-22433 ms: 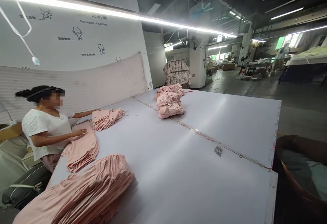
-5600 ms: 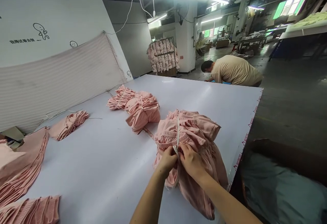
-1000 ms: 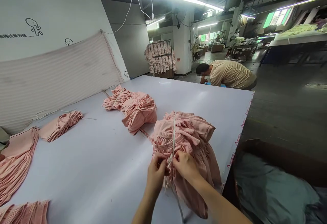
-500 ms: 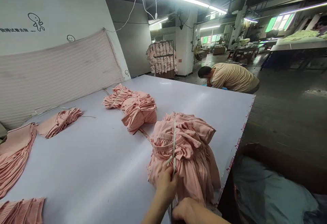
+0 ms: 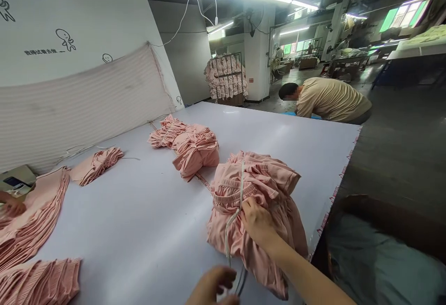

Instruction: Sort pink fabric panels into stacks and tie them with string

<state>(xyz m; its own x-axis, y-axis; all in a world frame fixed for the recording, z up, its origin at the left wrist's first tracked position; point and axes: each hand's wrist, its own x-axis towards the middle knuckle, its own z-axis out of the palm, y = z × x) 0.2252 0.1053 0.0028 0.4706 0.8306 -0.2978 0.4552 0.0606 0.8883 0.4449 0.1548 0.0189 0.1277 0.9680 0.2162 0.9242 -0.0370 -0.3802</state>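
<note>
A large bundle of pink garments with gathered elastic waistbands lies near the table's right edge. A pale fabric strip runs over its top to a knot, and its loose ends hang down the front. My right hand rests on the bundle, thumb and fingers pinched on the strip at the knot. Lower down, at the frame's bottom edge, my left hand is slightly blurred, its fingers curved and apart beside the hanging ends. I see nothing held in it.
Other tied pink bundles lie further back on the white table. Pink fabric stacks line the left, where another person's hand rests. A bin of grey-green cloth stands right. One person bends beyond the table.
My left hand has left the knot and dropped toward the bottom edge. My right hand has risen from the bundle's lower front to the knot. Another person's hand has appeared at left.
</note>
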